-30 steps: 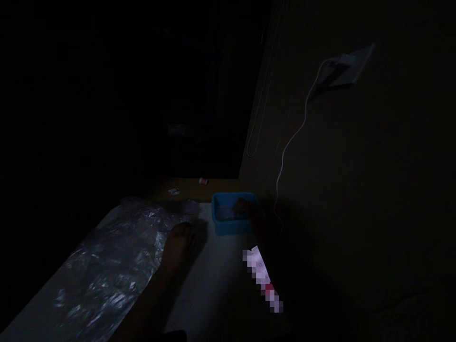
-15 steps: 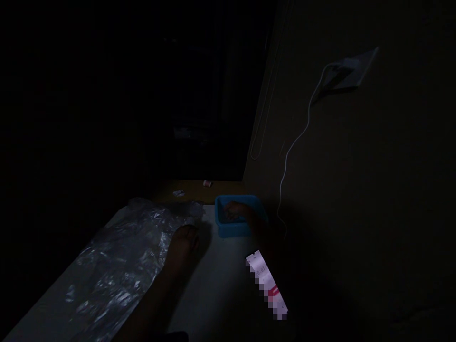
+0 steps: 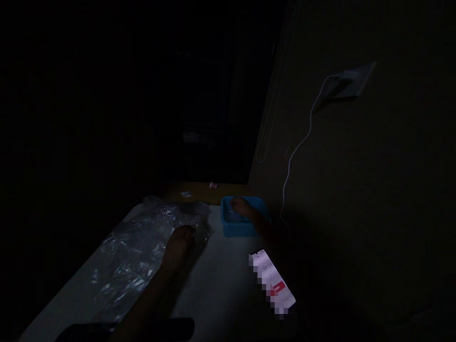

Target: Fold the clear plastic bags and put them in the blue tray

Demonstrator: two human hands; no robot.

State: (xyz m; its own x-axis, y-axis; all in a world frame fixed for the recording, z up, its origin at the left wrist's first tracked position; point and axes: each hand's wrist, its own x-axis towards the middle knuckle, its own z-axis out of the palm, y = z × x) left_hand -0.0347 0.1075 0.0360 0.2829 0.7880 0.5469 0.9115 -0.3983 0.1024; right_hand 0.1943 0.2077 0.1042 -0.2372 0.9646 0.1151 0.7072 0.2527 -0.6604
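To the left of and beyond the loosely curled fingers of the left hand (image 3: 179, 243), a crumpled clear plastic sheet (image 3: 142, 247) is spread; it should prove light, limp and slippery, best pinched at a gathered fold. Around the bent fingers of the right hand (image 3: 241, 207), a blue tub (image 3: 242, 230) is seen, probably stiff and light, best held by its rim. In the dimness, whether anything is gripped by either hand cannot be told.
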